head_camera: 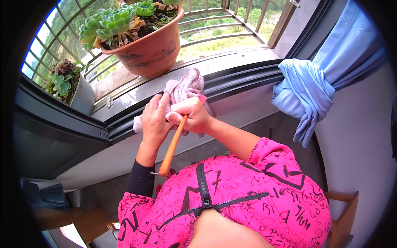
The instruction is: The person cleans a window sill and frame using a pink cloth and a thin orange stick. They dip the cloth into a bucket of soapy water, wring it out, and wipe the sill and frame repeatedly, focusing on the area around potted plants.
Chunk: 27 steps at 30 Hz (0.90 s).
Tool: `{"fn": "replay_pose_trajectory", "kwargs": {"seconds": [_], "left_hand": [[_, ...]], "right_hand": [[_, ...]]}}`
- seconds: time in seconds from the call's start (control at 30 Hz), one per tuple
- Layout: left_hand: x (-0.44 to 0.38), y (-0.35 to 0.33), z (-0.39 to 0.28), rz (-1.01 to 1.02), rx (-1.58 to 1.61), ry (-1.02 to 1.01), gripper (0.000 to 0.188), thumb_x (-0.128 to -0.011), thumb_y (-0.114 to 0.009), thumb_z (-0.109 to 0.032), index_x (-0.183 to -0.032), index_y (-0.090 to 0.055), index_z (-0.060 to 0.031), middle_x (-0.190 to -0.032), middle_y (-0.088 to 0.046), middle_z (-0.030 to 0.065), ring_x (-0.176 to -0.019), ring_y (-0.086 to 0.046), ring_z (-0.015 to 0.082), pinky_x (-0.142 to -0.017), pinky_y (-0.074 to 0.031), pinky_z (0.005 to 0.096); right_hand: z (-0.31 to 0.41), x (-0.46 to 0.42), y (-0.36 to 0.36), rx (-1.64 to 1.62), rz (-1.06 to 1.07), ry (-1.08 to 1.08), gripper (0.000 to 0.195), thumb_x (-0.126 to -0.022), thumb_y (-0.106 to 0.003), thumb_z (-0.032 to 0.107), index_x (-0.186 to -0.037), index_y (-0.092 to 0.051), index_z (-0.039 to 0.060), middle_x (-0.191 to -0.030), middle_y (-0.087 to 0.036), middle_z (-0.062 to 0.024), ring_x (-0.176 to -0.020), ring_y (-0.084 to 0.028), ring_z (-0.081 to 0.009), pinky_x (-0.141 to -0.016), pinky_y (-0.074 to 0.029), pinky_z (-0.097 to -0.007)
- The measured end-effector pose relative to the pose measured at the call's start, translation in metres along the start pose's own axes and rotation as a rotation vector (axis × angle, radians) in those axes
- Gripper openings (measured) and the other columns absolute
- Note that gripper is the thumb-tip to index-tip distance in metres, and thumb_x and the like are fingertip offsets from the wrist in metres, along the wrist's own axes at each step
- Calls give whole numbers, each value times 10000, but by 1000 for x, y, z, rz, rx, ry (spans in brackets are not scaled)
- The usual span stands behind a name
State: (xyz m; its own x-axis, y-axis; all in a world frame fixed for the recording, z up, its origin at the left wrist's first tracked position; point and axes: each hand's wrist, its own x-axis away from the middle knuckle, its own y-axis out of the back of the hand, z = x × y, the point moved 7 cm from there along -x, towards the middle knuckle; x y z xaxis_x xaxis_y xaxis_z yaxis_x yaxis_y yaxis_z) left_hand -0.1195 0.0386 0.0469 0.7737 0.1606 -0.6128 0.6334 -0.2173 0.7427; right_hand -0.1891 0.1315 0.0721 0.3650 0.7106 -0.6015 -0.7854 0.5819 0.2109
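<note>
A pink ribbed towel [187, 83] lies bunched over the dark window track [238, 77]. My right hand [194, 115] is closed around an orange handle [172, 145], which slants down toward my chest. A thin pale loop hangs from the handle's near end. The tool's far end is hidden by the hand and the cloth. On the towel's left part, my left hand [152, 119] holds the cloth, its fingers stretched toward the sill and its thumb close to the handle.
Beyond the track, a terracotta-coloured pot [152, 59] of green succulents [114, 23] stands on the ledge. A pale planter [83, 96] with more succulents is farther left. Metal bars [214, 28] enclose the outside. A knotted blue curtain [307, 90] hangs at right; wooden furniture [344, 214] stands lower right.
</note>
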Motion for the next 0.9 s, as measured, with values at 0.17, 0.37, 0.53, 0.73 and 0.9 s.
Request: {"fn": "replay_pose_trajectory", "kwargs": {"seconds": [0.17, 0.37, 0.53, 0.73, 0.9], "left_hand": [[-9, 14, 10, -15, 181, 88, 670, -667, -670, -18, -1298, -450, -66, -1257, -490, 203, -1112, -517, 374, -901, -448, 382], [27, 79, 23, 46, 308, 137, 705, -580, -724, 15, -1240, -504, -102, -1190, -547, 199, -1105, -535, 350, -919, -438, 373], [163, 29, 32, 311, 623, 927, 486, -655, -725, -88, -1121, -585, -80, -876, -659, 131, -848, -658, 286, -731, -519, 400], [232, 3, 33, 301, 397, 860, 433, -690, -720, -231, -1093, -637, -98, -1006, -648, 186, -946, -637, 305, -843, -489, 372], [136, 48, -2, 144, 743, 632, 387, -680, -725, -75, -1057, -645, -42, -1016, -661, 132, -943, -639, 227, -838, -474, 287]], "right_hand": [[-39, -22, -18, -957, -324, -64, 479, -954, -470, 323, -531, -365, 125, -494, -348, 32, -416, -279, -64, -419, -220, -240], [-23, -41, -82, -1693, -171, -132, 501, -970, -379, 387, -546, -292, 135, -462, -215, 34, -381, -187, -98, -383, -166, -270], [-16, 39, -139, -1016, 353, -393, 460, -933, -513, 275, -536, -410, 69, -467, -365, 8, -424, -349, -100, -420, -273, -263], [-50, 113, -79, 21, 680, -292, 309, -816, -657, 340, -813, -644, 32, -636, -619, -167, -584, -615, -293, -577, -473, -370], [-48, 93, -37, 174, 532, -442, 325, -779, -709, 227, -1040, -618, 56, -744, -645, -177, -651, -633, -282, -583, -499, -315]]}}
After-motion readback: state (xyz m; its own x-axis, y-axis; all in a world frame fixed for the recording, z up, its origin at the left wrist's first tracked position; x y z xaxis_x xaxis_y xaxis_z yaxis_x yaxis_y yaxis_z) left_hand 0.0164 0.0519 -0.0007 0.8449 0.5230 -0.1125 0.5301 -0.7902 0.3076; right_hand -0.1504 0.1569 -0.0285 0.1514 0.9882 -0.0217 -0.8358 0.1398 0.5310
